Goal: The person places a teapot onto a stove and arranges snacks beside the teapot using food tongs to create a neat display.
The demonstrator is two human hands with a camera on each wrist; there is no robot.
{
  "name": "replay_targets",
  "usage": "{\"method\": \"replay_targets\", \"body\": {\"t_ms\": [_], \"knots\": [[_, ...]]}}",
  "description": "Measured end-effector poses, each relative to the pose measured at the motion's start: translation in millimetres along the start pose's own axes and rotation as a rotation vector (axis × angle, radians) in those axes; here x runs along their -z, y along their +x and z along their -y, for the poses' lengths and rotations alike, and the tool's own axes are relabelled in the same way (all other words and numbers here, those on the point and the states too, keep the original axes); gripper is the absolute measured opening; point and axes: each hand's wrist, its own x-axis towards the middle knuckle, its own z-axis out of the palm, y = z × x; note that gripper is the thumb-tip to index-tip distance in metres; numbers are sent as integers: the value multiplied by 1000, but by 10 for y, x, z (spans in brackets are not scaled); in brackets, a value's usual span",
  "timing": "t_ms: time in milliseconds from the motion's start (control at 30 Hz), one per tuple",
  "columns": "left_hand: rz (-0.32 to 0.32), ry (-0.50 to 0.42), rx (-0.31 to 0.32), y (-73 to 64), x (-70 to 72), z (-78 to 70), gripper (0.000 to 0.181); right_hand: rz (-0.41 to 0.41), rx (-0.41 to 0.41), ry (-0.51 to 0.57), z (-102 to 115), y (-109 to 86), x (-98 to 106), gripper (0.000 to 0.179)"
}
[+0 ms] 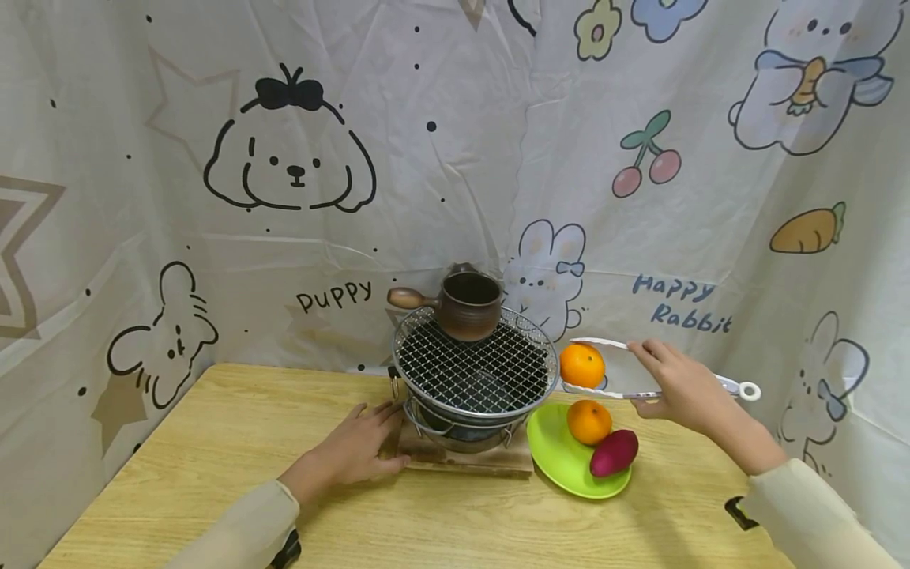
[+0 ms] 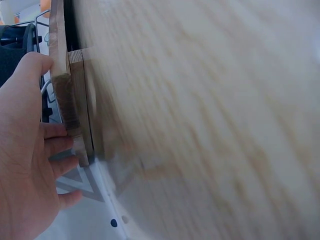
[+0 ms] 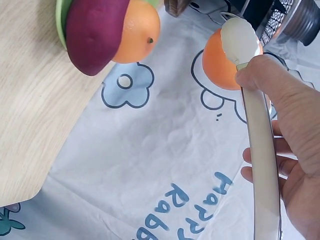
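Observation:
My right hand point(image 1: 678, 389) grips a pair of white-tipped tongs point(image 3: 262, 165), thumb on one arm and fingers on the other. Between the tong tips is an orange point(image 1: 583, 366), held up beside the right rim of a round grill point(image 1: 476, 371). Below it, a green plate point(image 1: 558, 462) carries a second orange point(image 1: 589, 422) and a purple sweet potato point(image 1: 614, 454). My left hand point(image 1: 359, 444) rests against the left end of the wooden board point(image 1: 469, 461) under the grill. Its fingers are spread and its thumb touches the board's edge in the left wrist view.
A brown clay pot point(image 1: 469, 304) with a side handle stands at the back of the wire mesh, its handle pointing left. The wooden table point(image 1: 398, 521) meets a printed cloth point(image 1: 441, 158) behind. A small black object point(image 1: 742, 514) lies near the right sleeve.

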Motion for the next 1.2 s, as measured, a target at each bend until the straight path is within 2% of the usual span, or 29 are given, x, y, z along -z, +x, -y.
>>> {"method": "replay_targets", "body": {"t_ms": [133,567,1200], "knots": [[3,7,-2,14,6,-5,81,-4,-17,9,-27,2,5,82],[2,9,-10,59,46,-11,80,-89,-8,-7,-121,41,43,82],[14,6,3,50,25,-12,82,-209,-47,-17,-94,120,49,82]]}}
